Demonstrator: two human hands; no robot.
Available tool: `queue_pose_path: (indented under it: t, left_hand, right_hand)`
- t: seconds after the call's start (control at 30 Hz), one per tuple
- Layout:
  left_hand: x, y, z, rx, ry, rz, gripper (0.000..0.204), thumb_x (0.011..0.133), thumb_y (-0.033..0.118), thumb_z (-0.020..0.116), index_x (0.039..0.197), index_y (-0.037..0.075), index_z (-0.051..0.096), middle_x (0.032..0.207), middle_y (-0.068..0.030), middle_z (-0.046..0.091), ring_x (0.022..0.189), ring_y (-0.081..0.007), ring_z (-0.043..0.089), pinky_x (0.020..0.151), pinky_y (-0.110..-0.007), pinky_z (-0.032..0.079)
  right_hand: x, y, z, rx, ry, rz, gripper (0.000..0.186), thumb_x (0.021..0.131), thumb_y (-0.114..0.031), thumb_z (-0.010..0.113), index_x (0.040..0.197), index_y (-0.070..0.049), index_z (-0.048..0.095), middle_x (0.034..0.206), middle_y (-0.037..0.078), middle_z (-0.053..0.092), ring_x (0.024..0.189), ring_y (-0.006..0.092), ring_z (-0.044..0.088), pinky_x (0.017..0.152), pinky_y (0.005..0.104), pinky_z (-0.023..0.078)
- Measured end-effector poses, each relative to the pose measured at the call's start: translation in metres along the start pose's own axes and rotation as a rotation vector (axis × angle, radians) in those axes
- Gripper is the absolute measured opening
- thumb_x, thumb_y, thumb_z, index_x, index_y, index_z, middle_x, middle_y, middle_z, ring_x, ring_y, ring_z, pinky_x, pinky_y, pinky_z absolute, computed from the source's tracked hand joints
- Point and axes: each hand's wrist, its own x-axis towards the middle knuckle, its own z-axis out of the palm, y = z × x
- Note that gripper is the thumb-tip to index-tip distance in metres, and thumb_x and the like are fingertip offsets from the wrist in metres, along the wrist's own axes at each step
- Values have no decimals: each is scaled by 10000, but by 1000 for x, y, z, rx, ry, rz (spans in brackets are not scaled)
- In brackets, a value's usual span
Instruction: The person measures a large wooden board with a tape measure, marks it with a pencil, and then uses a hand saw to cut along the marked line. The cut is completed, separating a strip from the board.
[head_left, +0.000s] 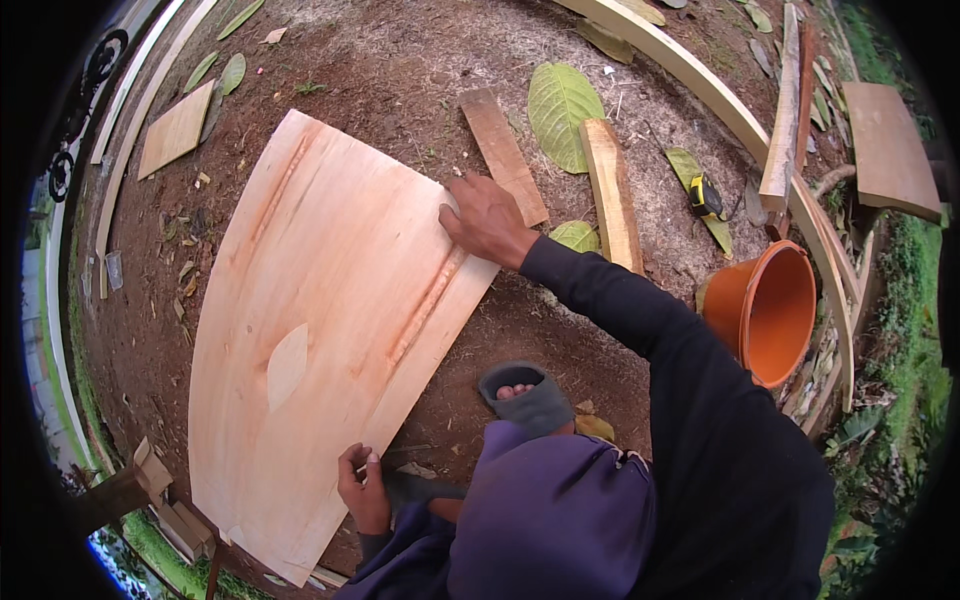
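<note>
A pale plywood sheet (300,330) with reddish streaks and a leaf-shaped patch fills the left and middle of the view, angled over the dirt. My right hand (483,222) is at its upper right corner, fingers curled on the edge, with my dark sleeve stretching down to the right. My left hand (363,485) holds the sheet's lower right edge with bent fingers. My foot in a grey sandal (525,400) rests on the dirt beside the sheet, above my purple-clothed knee.
A short brown board (503,153), a pale offcut (613,193), a yellow-black tape measure (707,198) and large leaves lie beyond my right hand. An orange bucket (755,312) stands at right beside long timber (705,70). A small panel (175,131) lies at upper left.
</note>
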Motion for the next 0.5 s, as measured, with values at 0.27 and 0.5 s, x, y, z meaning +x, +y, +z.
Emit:
queue_pose_path:
  t: [0.27, 0.5]
  left_hand:
    - [46, 8, 15, 5, -142, 184, 287, 1014, 118, 666, 1273, -4, 643, 1137, -116, 731, 1043, -202, 679, 874, -347, 535]
    - [55, -30, 15, -157, -32, 163, 287, 1024, 115, 650, 1278, -17, 634, 1123, -121, 719, 1007, -191, 666, 863, -333, 529]
  right_hand:
    - [-73, -6, -45, -46, 69, 31, 385, 941, -248, 687, 1209, 26, 646, 1073, 224, 640, 1007, 407, 650, 887, 498, 539]
    - [-116, 190, -195, -770, 472, 572, 735, 871, -338, 732, 1490, -21, 493, 1456, 244, 548, 1368, 447, 484, 1120, 542, 439]
